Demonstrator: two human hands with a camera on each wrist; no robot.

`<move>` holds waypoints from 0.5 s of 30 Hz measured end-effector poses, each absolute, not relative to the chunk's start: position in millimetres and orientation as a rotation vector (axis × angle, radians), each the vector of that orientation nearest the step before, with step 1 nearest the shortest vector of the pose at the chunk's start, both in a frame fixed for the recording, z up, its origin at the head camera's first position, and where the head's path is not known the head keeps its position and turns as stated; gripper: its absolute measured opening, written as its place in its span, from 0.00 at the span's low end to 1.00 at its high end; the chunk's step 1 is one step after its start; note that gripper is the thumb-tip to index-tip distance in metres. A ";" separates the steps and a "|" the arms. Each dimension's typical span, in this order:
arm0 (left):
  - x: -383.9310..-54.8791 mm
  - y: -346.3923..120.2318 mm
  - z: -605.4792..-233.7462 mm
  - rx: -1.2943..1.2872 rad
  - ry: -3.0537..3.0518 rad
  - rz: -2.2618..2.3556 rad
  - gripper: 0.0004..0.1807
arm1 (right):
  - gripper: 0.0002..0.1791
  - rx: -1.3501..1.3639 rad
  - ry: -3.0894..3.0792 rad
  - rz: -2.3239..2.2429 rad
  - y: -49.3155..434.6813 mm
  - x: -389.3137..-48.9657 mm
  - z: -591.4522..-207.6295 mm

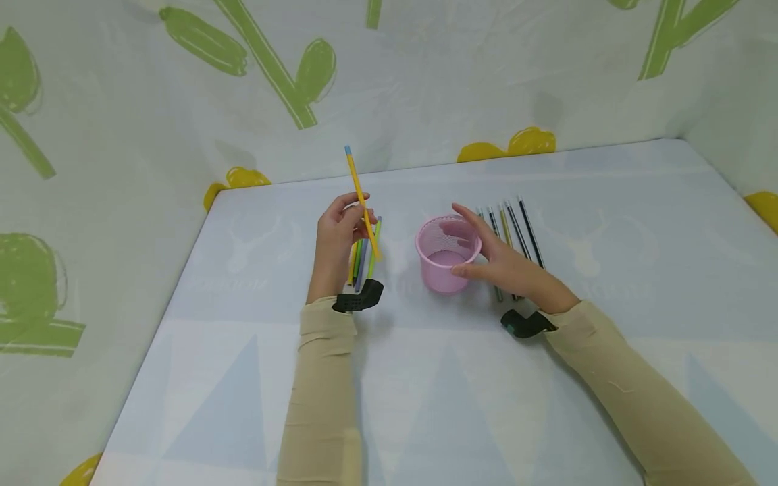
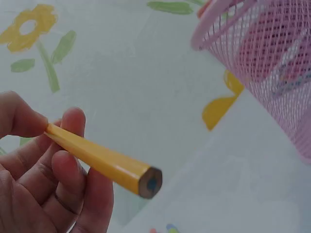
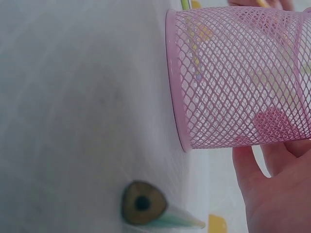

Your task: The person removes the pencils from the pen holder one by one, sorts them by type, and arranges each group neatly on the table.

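Note:
My left hand point(image 1: 335, 236) pinches a yellow pencil point(image 1: 362, 196) between thumb and fingers, raised above the table. The pencil tilts, with a blue end at the top; its flat lower end shows a blue core in the left wrist view. My right hand point(image 1: 507, 263) holds a pink mesh pen cup point(image 1: 442, 277) by its right side, thumb in front and fingers behind. The cup stands upright on the table, and no pencils show inside it. In the right wrist view, fingertips point(image 3: 247, 165) touch the mesh wall.
Under and beside my left hand lie several coloured pencils point(image 1: 359, 266), yellow, green and purple. Several dark and gold pencils point(image 1: 515, 226) lie side by side, partly behind my right hand. A pale patterned cloth covers the table point(image 1: 450, 405), which meets flower-print sheeting point(image 1: 413, 88) at the back.

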State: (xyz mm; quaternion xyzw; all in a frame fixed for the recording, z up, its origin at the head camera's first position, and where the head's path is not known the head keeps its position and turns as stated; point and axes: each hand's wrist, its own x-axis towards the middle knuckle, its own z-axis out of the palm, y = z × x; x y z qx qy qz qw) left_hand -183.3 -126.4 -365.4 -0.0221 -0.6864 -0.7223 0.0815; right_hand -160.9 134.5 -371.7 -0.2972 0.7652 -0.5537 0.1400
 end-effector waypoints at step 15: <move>-190.2 -146.4 -393.1 0.387 -2.392 -1.832 0.18 | 0.46 -0.849 2.200 -1.603 134.9 -162.1 -370.6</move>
